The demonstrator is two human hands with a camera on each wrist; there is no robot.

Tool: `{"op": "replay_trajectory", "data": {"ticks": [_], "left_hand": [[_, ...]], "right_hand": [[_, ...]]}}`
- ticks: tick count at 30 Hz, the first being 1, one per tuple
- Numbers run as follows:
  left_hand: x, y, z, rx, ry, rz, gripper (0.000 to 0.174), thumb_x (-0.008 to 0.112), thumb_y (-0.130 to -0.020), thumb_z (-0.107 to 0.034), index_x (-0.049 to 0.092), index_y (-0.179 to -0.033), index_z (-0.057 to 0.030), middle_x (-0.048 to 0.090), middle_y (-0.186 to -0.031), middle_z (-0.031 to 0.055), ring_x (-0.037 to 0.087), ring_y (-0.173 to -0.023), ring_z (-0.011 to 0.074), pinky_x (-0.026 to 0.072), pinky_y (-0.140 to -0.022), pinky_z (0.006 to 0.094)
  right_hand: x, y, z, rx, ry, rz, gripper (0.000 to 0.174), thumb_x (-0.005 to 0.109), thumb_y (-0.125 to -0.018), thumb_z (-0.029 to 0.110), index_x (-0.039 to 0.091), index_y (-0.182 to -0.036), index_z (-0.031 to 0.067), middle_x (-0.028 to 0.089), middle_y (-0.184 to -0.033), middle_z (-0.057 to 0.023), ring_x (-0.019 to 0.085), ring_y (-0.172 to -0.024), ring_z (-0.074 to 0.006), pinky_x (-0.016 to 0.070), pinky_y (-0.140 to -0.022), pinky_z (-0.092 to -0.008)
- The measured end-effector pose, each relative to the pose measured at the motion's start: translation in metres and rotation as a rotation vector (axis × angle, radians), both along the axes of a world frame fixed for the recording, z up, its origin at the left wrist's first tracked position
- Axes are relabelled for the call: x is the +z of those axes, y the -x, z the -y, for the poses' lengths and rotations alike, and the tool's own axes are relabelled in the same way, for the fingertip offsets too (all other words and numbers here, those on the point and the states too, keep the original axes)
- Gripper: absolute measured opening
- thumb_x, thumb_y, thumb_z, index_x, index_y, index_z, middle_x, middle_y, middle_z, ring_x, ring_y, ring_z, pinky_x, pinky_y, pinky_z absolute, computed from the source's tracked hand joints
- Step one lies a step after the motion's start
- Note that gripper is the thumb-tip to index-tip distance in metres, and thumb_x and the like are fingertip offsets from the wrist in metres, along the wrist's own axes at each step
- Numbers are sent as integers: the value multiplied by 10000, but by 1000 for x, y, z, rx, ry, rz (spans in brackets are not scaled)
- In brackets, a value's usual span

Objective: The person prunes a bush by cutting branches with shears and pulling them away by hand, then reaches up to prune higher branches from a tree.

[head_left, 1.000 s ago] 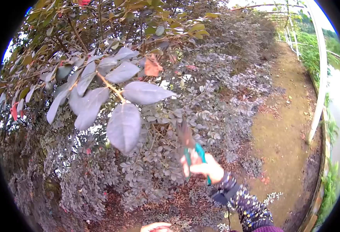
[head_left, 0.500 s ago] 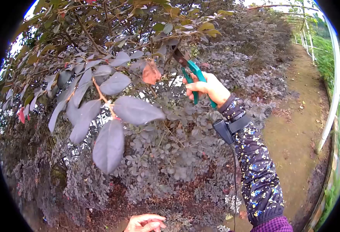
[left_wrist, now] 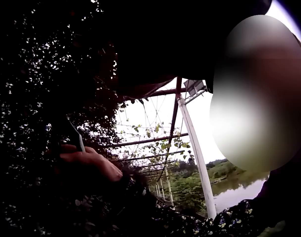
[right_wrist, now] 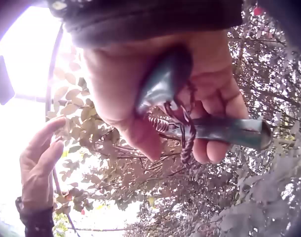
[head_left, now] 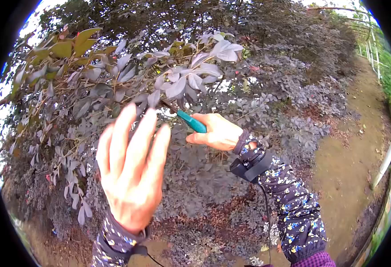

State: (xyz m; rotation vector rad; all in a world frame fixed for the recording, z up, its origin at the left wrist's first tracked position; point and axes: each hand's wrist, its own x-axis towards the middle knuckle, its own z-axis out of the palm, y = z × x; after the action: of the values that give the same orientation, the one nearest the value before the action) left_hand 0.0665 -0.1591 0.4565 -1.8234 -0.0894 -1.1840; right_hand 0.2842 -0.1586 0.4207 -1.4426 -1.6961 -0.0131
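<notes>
Fingers straight and holding nothing, the left hand (head_left: 131, 173) hovers below-left of the leafy branch (head_left: 182, 82). Just right of that branch, the right hand (head_left: 217, 132) is curled tightly round the teal shears (head_left: 192, 122), blades at its stem. If the bare fingers reach in, they could be nipped.

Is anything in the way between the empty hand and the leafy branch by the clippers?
Nothing visible blocks it. The left hand, fingers straight, is up in front of the leafy branch, with only loose leaves between. The right hand holds the clippers from the right.
</notes>
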Motion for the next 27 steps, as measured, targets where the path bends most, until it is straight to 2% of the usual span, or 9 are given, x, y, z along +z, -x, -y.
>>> {"op": "replay_trajectory", "data": {"ticks": [2,5,6,7,10,14,15,18,27], "left_hand": [[34,-16,-13,101,-186,44,280,531,-716,-57,588,-990,-71,556,-998,84,501,-1016,270,377,-856,390],[70,-27,-44,181,-185,-30,275,526,-687,-64,571,-956,-95,533,-789,49,532,-833,227,387,-760,353],[77,-31,-47,193,-195,-27,253,523,-685,-62,574,-930,-101,512,-731,36,517,-769,214,382,-728,342],[85,-33,-49,201,-207,-24,232,520,-684,-59,577,-904,-108,492,-673,24,502,-704,201,377,-696,331],[102,-33,-51,182,-246,-36,196,523,-676,-61,595,-852,-111,511,-655,30,507,-684,193,378,-688,328],[106,-62,-38,128,-290,-26,208,552,-638,-46,616,-825,-111,529,-678,40,525,-705,202,385,-745,337],[105,-64,-33,129,-284,-23,216,557,-631,-44,620,-826,-110,527,-676,39,525,-705,203,383,-755,342],[109,-65,-33,121,-269,-12,227,555,-627,-36,626,-829,-112,523,-673,38,524,-708,205,379,-768,354],[113,-58,-22,157,-285,-4,191,547,-637,-49,609,-811,-101,519,-668,43,523,-705,211,376,-780,370]], "right_hand": [[-5,-1,-8,11,-27,-30,391,572,-683,354,500,-765,-22,530,-644,-197,536,-649,-352,407,-626,-411],[-9,-7,-17,169,24,-316,303,581,-717,297,513,-755,4,567,-663,-102,554,-601,-189,422,-586,-314],[-8,-9,-17,250,46,-393,322,570,-765,250,519,-941,-14,571,-716,-37,544,-651,-105,430,-596,-251],[-10,-8,-16,253,41,-397,322,570,-765,250,519,-941,-14,571,-716,-37,544,-651,-105,430,-596,-251],[-30,6,-19,654,102,-922,300,526,-805,215,519,-1021,7,597,-811,-65,589,-724,-159,441,-639,-265],[-47,2,-20,991,205,-1056,326,476,-847,260,507,-1057,12,602,-872,-87,599,-783,-188,468,-697,-300],[-47,5,-20,994,201,-1064,326,476,-847,260,507,-1057,12,602,-872,-87,599,-783,-188,468,-697,-300],[-43,9,-24,1282,147,-1223,379,394,-866,272,477,-1118,3,572,-991,-121,558,-926,-229,432,-825,-352],[-31,13,-24,1488,165,-1287,431,402,-852,260,429,-1163,-37,554,-1021,-147,545,-947,-260,415,-864,-403]]}}
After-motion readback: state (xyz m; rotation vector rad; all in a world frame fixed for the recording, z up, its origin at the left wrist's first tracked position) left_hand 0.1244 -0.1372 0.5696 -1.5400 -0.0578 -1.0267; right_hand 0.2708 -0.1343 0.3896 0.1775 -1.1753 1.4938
